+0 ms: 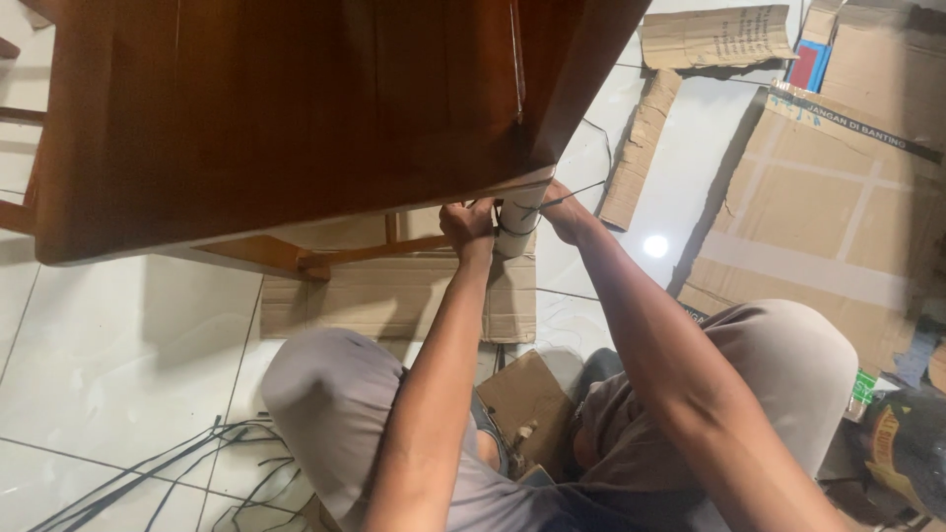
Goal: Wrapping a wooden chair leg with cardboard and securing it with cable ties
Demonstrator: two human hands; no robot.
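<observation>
A dark brown wooden table (276, 118) fills the upper left. Under its near corner stands a table leg wrapped in pale padding (519, 225), bound with a thin dark strap (581, 189). My left hand (468, 225) grips the wrapped leg from the left, fingers closed around it. My right hand (564, 212) is on the leg's right side, pinching the dark strap that runs off to the right. My knees in grey trousers show below.
Flattened cardboard sheets (818, 207) lie on the white tiled floor (118, 365) at right and under the table. Loose dark straps (187, 473) trail across the floor at lower left. A wooden chair frame (15, 108) stands at the left edge.
</observation>
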